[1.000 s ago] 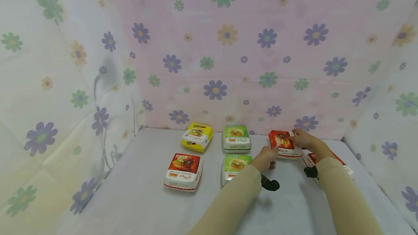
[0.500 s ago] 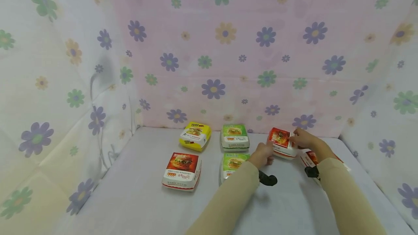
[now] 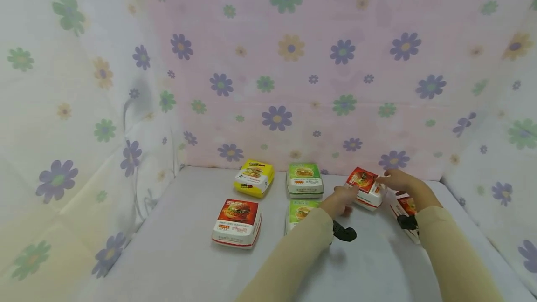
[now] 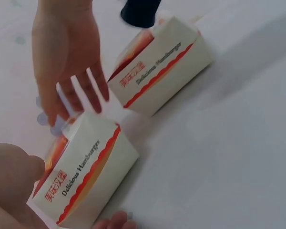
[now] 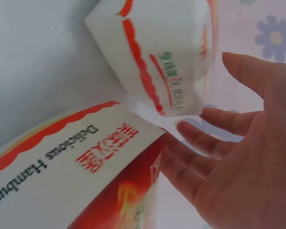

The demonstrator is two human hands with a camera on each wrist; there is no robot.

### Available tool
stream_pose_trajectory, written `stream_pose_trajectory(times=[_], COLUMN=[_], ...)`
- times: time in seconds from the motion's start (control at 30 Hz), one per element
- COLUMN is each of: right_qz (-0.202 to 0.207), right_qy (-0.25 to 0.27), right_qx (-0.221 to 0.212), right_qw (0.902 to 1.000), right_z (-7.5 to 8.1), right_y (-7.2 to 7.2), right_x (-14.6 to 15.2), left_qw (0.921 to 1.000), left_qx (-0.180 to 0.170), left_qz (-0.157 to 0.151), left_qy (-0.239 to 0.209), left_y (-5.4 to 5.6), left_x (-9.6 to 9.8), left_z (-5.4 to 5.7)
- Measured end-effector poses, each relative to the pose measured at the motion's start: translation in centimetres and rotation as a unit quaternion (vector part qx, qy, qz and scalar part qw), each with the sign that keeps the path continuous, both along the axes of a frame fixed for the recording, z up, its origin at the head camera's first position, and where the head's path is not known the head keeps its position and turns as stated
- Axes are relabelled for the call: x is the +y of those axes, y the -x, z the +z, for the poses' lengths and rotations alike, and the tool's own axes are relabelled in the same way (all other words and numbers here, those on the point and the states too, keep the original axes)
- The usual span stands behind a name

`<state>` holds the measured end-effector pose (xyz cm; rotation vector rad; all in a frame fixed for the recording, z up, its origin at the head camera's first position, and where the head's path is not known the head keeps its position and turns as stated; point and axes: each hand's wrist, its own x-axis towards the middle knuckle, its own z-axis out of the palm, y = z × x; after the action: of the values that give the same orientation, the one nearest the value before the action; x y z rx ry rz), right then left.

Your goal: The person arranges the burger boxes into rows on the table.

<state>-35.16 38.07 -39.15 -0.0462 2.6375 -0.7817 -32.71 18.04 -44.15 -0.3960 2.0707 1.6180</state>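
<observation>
A red and white burger box (image 3: 364,184) sits at the back right of the table, turned at an angle. My left hand (image 3: 340,200) holds its near left side; in the left wrist view the thumb lies by the upper edge of the burger box (image 4: 86,176) and fingertips show below it. My right hand (image 3: 403,184) is just off the right corner of the box. In the right wrist view the right hand (image 5: 248,138) has its fingers extended, thumb apart. A second red burger box (image 3: 406,206) lies under the right forearm, which partly hides it.
A yellow burger box (image 3: 253,178) and a green one (image 3: 305,181) stand in the back row. Nearer are another red box (image 3: 236,223) and a green box (image 3: 299,211), partly covered by my left sleeve. Flowered cloth (image 3: 277,83) walls the table.
The burger box between my hands has turned and shifted slightly nearer. My right hand has come away from its top and moved right, its fingers loosened. My left hand stays at its side.
</observation>
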Motion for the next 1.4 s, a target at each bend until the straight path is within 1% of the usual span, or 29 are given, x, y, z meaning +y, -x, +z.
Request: stream_pose_trajectory(times=[0.1,0.2,0.3,0.4,0.47,0.53,0.67,0.77,0.93,1.07,1.23,1.3,1.4], right_qz=[-0.006,-0.015,-0.026,-0.038,-0.039,-0.037,-0.016,-0.008,-0.011,-0.024,-0.043,-0.047,-0.046], right_qy=[0.01,0.028,0.055,0.08,0.086,0.086,0.072,0.057,0.028,0.014,0.029,0.04,0.05], right_qx=[0.024,0.033,0.022,0.003,-0.003,0.0,0.027,0.036,0.018,-0.003,-0.041,-0.049,-0.05], right_qw=[0.9997,0.9989,0.9979,0.996,0.9956,0.9956,0.9969,0.9977,0.9994,0.9996,0.9978,0.9969,0.9964], right_z=[-0.1,-0.6,-1.2,-1.9,-2.2,-2.4,-2.3,-2.1,-1.5,-1.2,-0.8,-0.7,-0.7], right_y=[0.1,0.2,0.5,0.7,0.8,0.8,0.8,0.7,0.4,0.4,-0.1,-0.4,-0.7], right_x=[0.5,0.9,1.2,1.4,1.5,1.4,1.0,0.7,0.2,0.0,-0.6,-1.0,-1.2], left_qw=[1.0,0.9999,0.9996,0.9991,0.9988,0.9989,0.9992,0.9992,0.9988,0.9981,0.9959,0.995,0.995], left_qx=[-0.001,0.006,0.018,0.034,0.041,0.041,0.038,0.037,0.044,0.053,0.07,0.078,0.077], left_qz=[0.0,0.0,0.005,0.017,0.021,0.021,0.015,0.015,0.016,0.008,0.002,0.002,0.004], left_qy=[0.003,-0.015,-0.019,-0.017,-0.012,-0.012,-0.005,0.005,0.014,0.03,0.057,0.062,0.063], left_y=[-0.7,-1.3,-1.8,-2.0,-2.0,-2.0,-1.5,-1.1,-0.4,0.4,1.2,1.3,1.3], left_x=[0.7,1.4,2.0,2.5,2.8,2.9,2.9,2.8,2.6,2.0,1.5,1.4,1.3], left_z=[0.0,-0.1,-0.4,-0.6,-0.8,-0.9,-1.0,-1.1,-1.1,-1.0,-1.1,-1.2,-1.2])
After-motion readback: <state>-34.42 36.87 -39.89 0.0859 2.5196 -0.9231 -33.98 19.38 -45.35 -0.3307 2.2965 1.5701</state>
